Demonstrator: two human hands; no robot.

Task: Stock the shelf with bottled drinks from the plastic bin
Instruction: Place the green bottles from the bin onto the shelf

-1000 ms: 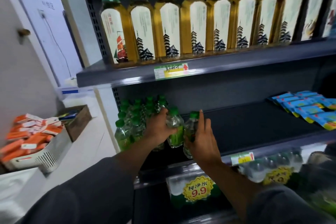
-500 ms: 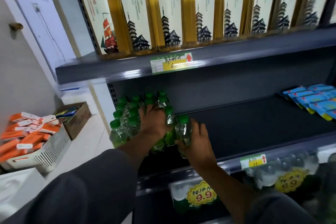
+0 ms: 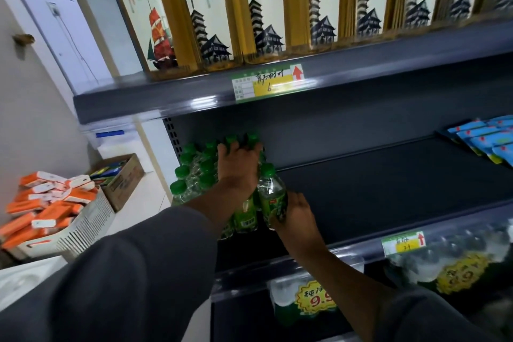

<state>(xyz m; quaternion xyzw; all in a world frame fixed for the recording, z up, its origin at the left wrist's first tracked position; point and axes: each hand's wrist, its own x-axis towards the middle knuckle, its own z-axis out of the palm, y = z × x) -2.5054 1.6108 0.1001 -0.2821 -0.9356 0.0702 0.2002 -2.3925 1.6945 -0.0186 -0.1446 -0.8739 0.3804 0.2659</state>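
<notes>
Several small green-capped drink bottles [image 3: 191, 175] stand packed at the left end of the dark middle shelf [image 3: 388, 189]. My left hand [image 3: 238, 169] lies over the cluster, its fingers spread across the caps of the rear bottles. My right hand [image 3: 297, 216] grips the lower body of one green-labelled bottle [image 3: 272, 197], upright at the cluster's front right edge and touching the bottles beside it. Both dark sleeves fill the bottom of the view. The plastic bin is not recognisable here.
Tall amber tea bottles [image 3: 266, 8] line the upper shelf. Blue packets [image 3: 488, 141] lie at the middle shelf's right end. Wrapped water packs [image 3: 313, 300] sit below. A white basket [image 3: 83, 228] of orange packs and a cardboard box [image 3: 125, 180] stand on the floor to the left.
My left hand let go of its bottle and slid back over the rear caps. My right hand dropped lower on its bottle and pushed it against the cluster. The camera moved closer.
</notes>
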